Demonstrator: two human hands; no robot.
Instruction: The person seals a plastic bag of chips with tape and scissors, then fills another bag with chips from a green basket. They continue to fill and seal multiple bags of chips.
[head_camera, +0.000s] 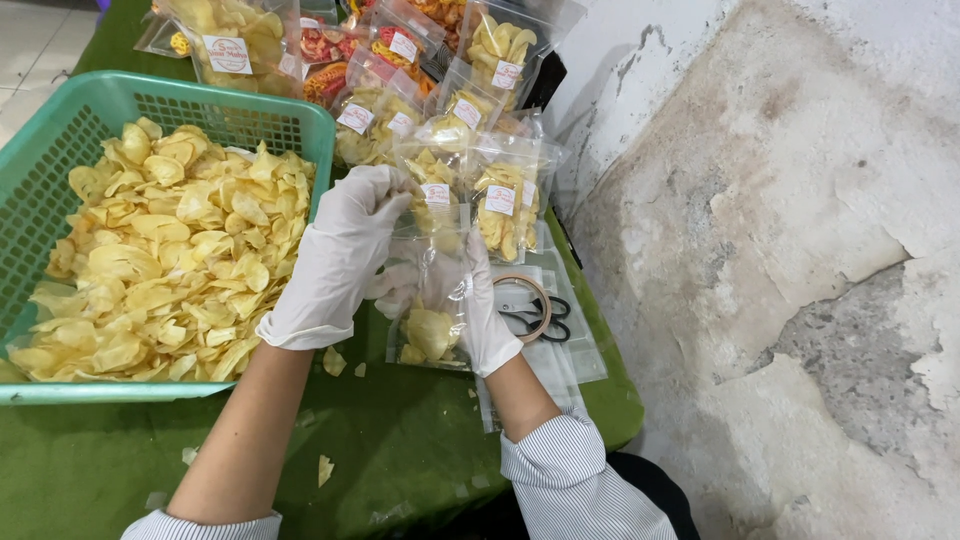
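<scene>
Clear plastic pouch (432, 300), partly filled with yellow chips, stands upright between both gloved hands above the green tablecloth (400, 450). Left hand (335, 262) pinches its mouth with closed fingers; right hand (488, 310) wraps the pouch's side. Green basket (300, 115) of chips sits just left; sealed packets (505, 200), scissors (545, 318) and tape roll (537, 290) lie beyond.

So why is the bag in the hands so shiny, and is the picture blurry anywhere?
Head view: the clear bag catches soft light, so it glints pale between the left hand and right hand; even lighting, faint shadows under the green basket; chips look sharp, far packets slightly softer.
</scene>
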